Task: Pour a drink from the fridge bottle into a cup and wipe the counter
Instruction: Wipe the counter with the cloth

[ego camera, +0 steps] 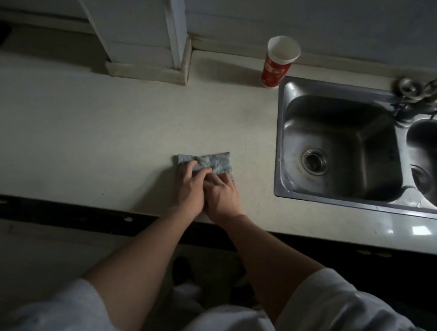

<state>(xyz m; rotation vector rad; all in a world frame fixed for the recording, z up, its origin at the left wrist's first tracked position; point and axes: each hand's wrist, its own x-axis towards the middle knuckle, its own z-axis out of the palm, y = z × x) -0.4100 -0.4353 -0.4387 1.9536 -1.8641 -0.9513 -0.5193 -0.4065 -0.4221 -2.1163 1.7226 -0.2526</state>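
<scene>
Centre of frame: a folded grey cloth (212, 161) lies flat on the pale counter (79, 119), near its front edge.

Both hands rest on the cloth's near half, touching each other. The left hand (190, 188) has its fingers laid out on the fabric, pressing down, not clenched. The right hand (224, 195) has its fingertips tucked under the left's, so it cannot be told whether they pinch a fold. The doubled pressure suggests the wiping step is in hand.

Upper centre: a red paper cup (278, 62) stands upright against the back wall, just beside the sink (278, 134), probably parked clear of the wiping. Its contents cannot be made out. No bottle is in view.
</scene>
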